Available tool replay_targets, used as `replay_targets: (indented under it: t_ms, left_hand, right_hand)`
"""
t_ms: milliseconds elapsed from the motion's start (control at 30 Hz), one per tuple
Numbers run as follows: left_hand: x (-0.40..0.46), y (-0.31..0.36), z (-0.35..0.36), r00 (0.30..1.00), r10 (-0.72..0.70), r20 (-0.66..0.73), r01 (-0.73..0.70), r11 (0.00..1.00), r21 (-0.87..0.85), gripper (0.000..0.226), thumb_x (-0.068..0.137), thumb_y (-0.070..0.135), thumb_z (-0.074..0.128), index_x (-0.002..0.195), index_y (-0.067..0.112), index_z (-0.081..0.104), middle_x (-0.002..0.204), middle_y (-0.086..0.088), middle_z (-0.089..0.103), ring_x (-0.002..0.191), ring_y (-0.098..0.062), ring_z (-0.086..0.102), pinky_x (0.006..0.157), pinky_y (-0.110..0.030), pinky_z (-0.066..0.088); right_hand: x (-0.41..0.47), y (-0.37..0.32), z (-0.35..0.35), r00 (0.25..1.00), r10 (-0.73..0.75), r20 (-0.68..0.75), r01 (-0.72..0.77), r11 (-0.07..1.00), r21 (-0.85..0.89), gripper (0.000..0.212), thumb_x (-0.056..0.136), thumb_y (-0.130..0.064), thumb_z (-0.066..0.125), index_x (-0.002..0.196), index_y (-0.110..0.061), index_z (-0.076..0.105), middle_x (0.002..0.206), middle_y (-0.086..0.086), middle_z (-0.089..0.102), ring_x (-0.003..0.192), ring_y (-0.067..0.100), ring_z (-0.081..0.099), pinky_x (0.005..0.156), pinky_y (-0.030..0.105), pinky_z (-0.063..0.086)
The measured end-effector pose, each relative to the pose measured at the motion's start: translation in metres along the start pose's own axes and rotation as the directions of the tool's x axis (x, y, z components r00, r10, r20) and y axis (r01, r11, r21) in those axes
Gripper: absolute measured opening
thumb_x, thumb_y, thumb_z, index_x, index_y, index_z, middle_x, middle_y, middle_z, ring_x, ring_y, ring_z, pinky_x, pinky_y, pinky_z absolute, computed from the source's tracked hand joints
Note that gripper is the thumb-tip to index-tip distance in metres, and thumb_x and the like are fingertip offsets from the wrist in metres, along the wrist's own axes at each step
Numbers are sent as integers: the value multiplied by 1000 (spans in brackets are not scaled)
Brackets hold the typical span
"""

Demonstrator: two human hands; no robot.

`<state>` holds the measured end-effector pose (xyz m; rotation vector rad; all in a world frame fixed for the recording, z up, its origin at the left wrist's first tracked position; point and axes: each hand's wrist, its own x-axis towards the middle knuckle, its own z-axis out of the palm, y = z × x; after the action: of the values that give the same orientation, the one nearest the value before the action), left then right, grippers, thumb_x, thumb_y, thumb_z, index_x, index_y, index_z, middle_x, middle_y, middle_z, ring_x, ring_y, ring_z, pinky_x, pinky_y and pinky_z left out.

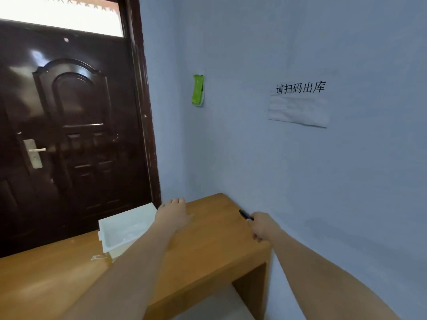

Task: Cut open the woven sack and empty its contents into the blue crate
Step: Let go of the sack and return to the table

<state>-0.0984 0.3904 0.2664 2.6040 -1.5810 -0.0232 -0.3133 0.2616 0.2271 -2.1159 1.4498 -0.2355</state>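
Slim black tool point(245, 214) gripped by right hand point(261, 226), smooth wooden desk point(208, 255)

Small dark cutter tool, held over the worktop

The cutter point(245, 214) pokes out of the right hand's point(261, 226) closed fist, its dark tip tilted up-left above the worktop's point(208, 245) far right corner.

Wooden desk point(208, 245): bare top open between the left hand point(172, 214) and the right hand point(261, 227), and across the near-left span. 1 white tray point(126, 227) occupies the far-left part, just beside the left hand, with a scrap of clear wrapping point(99, 257) at its near corner. Blue wall point(300, 169) closes the desk's right edge, just beside the right hand and the dark tool point(245, 214) it grips. Dark door point(69, 123) closes the far side behind the tray.
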Motion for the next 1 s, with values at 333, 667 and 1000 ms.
replay_targets:
  t_ms: [333,667,1000]
  left_hand:
    - [105,54,24,983,150,103,-154,988,29,68,96,44,42,150,10,19,156,-10,27,143,-28,28,117,-43,26]
    - [210,147,28,979,190,71,-196,977,87,65,96,37,39,150,8,17,157,-10,25,144,-27,23,117,-41,22]
    - [276,180,46,992,-2,123,-14,992,127,67,96,40,40,151,9,16,157,-10,24,145,-27,22,117,-43,20]
  right_hand:
    - [73,32,-23,999,38,-23,-37,999,33,21,98,-28,40,94,-14,54,67,2,55,59,24,58,80,41,56]
    - [192,87,-89,1000,10,13,-10,1000,26,20,99,-26,37,94,-11,50,62,3,55,46,13,49,54,27,40]
    - [311,112,-95,985,-56,165,44,996,74,26,99,-23,38,106,-4,54,79,12,62,57,20,56,66,31,46]
